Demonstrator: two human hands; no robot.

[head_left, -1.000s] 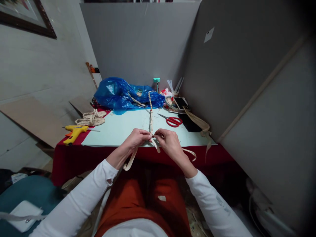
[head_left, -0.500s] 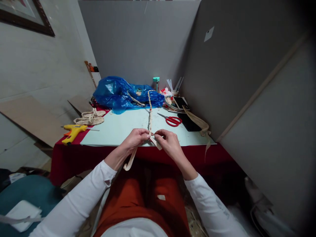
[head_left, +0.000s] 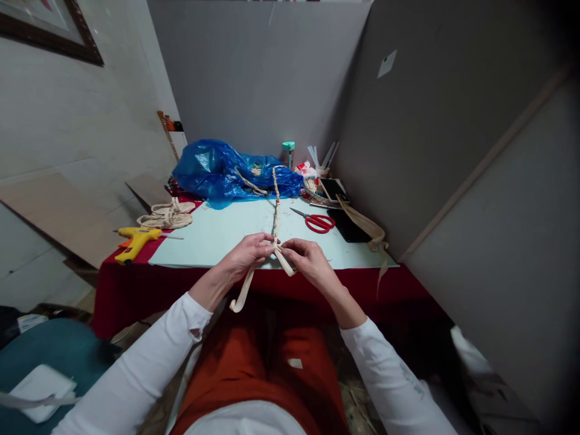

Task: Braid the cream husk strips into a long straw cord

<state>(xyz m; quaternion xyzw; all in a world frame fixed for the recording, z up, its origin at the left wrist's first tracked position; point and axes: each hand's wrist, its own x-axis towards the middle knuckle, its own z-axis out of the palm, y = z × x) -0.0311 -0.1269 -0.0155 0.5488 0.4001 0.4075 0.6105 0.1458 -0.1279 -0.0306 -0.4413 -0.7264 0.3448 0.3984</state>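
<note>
A thin braid of pale plant fibre (head_left: 277, 208) runs from the blue plastic bag towards me, down to the table's front edge. My left hand (head_left: 251, 251) pinches its near end between thumb and fingers. Close beside it, my right hand (head_left: 306, 257) is closed on a strand at the same spot. One loose flat strip (head_left: 242, 293) hangs below my left hand with a curled tip. Another short strip (head_left: 284, 263) sticks out between the two hands. The fingertips partly hide where the strands cross.
Red-handled scissors (head_left: 319, 223) lie right of the braid, by a dark flat object (head_left: 351, 226) and a bundle of dried fibre (head_left: 374, 232). To the left are a yellow glue gun (head_left: 136, 241) and woven sandals (head_left: 165, 219). The blue bag (head_left: 203, 172) sits behind.
Both hands stay at the braid's near end, with small finger movements. The short strip between them now points more downward and shows more fully. The view has shifted slightly.
</note>
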